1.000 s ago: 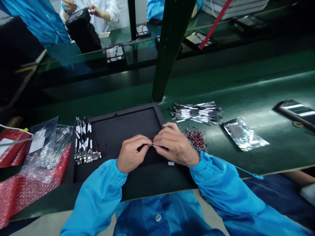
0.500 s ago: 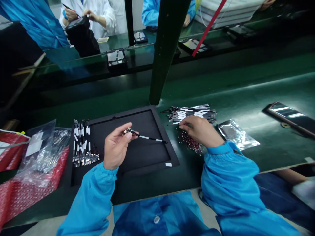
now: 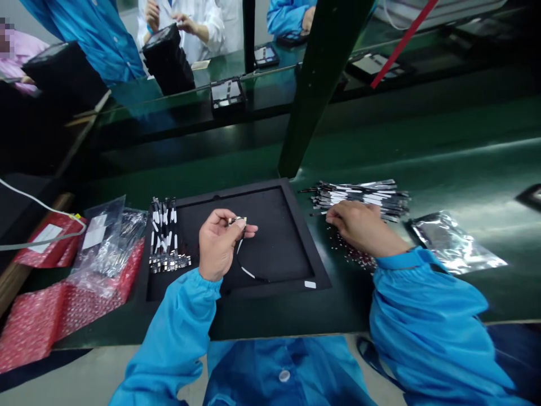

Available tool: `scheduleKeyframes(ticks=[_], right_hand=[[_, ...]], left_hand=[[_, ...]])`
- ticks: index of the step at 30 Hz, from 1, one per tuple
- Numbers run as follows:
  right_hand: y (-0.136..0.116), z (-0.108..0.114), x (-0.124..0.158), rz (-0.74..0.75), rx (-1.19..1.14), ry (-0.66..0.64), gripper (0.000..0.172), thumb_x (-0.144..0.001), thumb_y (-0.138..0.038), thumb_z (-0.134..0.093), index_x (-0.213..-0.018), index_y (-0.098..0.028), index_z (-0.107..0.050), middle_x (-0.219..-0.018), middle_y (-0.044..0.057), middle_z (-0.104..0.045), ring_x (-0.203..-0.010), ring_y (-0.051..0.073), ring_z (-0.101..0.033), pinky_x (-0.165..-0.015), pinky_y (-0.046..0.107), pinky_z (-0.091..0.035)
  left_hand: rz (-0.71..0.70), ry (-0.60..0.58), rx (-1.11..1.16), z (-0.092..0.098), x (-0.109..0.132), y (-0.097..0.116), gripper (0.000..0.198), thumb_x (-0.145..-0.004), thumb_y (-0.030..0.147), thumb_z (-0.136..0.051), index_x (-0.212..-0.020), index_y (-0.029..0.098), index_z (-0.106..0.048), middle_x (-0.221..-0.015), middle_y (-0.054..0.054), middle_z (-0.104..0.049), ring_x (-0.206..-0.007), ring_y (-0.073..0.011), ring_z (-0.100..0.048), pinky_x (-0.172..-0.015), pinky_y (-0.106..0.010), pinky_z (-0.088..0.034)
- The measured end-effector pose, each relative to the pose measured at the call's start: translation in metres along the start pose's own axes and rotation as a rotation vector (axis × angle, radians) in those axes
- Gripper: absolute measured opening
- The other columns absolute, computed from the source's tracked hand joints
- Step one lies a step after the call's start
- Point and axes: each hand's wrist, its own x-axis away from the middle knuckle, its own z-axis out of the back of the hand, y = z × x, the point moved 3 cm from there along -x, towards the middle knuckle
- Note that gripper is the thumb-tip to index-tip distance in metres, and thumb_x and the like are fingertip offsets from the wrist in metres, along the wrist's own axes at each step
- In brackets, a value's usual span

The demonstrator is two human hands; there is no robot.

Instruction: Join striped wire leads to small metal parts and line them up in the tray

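Black cable (image 3: pixel 242 262) — end pinched in left fingers (image 3: pixel 244 226), grip of right fingers (image 3: pixel 338 213) hidden

The green workbench (image 3: pixel 443 152) holds a black tray (image 3: pixel 236 189), with flat cables (image 3: pixel 359 194) and a foil bag (image 3: pixel 452 242) to its right, and red bubble wrap (image 3: pixel 29 324) to its left.

The thin cable (image 3: pixel 237 256) looks smooth, the foam tray (image 3: pixel 274 237) matt black.

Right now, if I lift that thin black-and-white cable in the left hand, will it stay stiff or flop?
Probably floppy: the cable sags in a curve from the left hand down to the dark tray. It looks light, pinched by its small end piece. So slender, it could kink if yanked.
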Motion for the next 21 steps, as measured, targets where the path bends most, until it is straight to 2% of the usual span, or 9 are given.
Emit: scheduleKeyframes(ticks=[6, 8, 11, 14, 18, 21], right_hand=[[-0.019, 0.031, 0.001, 0.059, -0.178, 0.347, 0.016, -0.095, -0.03, -0.044, -0.089, -0.021, -0.056, -0.085, 0.007, -0.068, -0.081, 0.025, -0.063, -0.08, 0.038, -0.043], [-0.026, 0.036, 0.002, 0.038, -0.255, 0.41, 0.015, -0.096, -0.031, -0.047, -0.09, -0.022, -0.057, -0.087, 0.006, -0.069, -0.083, 0.024, -0.065, -0.079, 0.036, -0.045], [-0.035, 0.035, 0.005, 0.015, -0.356, 0.446, 0.013, -0.097, -0.031, -0.05, -0.092, -0.023, -0.059, -0.086, 0.004, -0.069, -0.08, 0.022, -0.066, -0.076, 0.033, -0.048], [-0.043, 0.032, 0.007, 0.028, -0.434, 0.478, 0.012, -0.096, -0.031, -0.054, -0.094, -0.023, -0.062, -0.088, 0.003, -0.069, -0.08, 0.021, -0.067, -0.073, 0.032, -0.05], [-0.053, 0.029, 0.009, 0.054, -0.524, 0.519, 0.012, -0.096, -0.028, -0.057, -0.102, -0.022, -0.066, -0.087, 0.003, -0.069, -0.073, 0.018, -0.067, -0.069, 0.03, -0.052], [-0.059, 0.026, 0.009, 0.057, -0.572, 0.501, 0.017, -0.096, -0.027, -0.057, -0.11, -0.022, -0.065, -0.086, 0.002, -0.069, -0.066, 0.016, -0.065, -0.067, 0.031, -0.053]], left_hand=[[0.045, -0.01, -0.065, 0.001, -0.001, -0.001, 0.034, -0.069, 0.031, -0.086, -0.084, 0.015, -0.06, -0.079, -0.001, -0.071, -0.07, -0.0191, -0.075, -0.061, -0.025, -0.06], [0.097, -0.032, -0.045, 0.001, -0.001, -0.001, 0.036, -0.071, 0.033, -0.085, -0.086, 0.015, -0.059, -0.081, -0.004, -0.074, -0.068, -0.0188, -0.075, -0.06, -0.025, -0.059], [0.146, -0.059, -0.054, 0.001, 0.0, -0.003, 0.036, -0.073, 0.035, -0.083, -0.089, 0.016, -0.057, -0.08, -0.005, -0.076, -0.065, -0.0184, -0.074, -0.058, -0.025, -0.058], [0.113, -0.072, -0.099, 0.002, 0.0, -0.005, 0.033, -0.076, 0.035, -0.081, -0.09, 0.015, -0.059, -0.079, -0.005, -0.076, -0.064, -0.0175, -0.074, -0.058, -0.024, -0.057], [0.031, -0.061, -0.137, 0.004, -0.002, -0.006, 0.027, -0.079, 0.032, -0.079, -0.091, 0.014, -0.062, -0.084, -0.007, -0.078, -0.078, -0.0186, -0.076, -0.07, -0.025, -0.058], [0.003, -0.049, -0.072, 0.003, -0.003, -0.001, 0.03, -0.079, 0.031, -0.079, -0.089, 0.016, -0.055, -0.089, -0.008, -0.078, -0.085, -0.0204, -0.076, -0.078, -0.029, -0.059]])
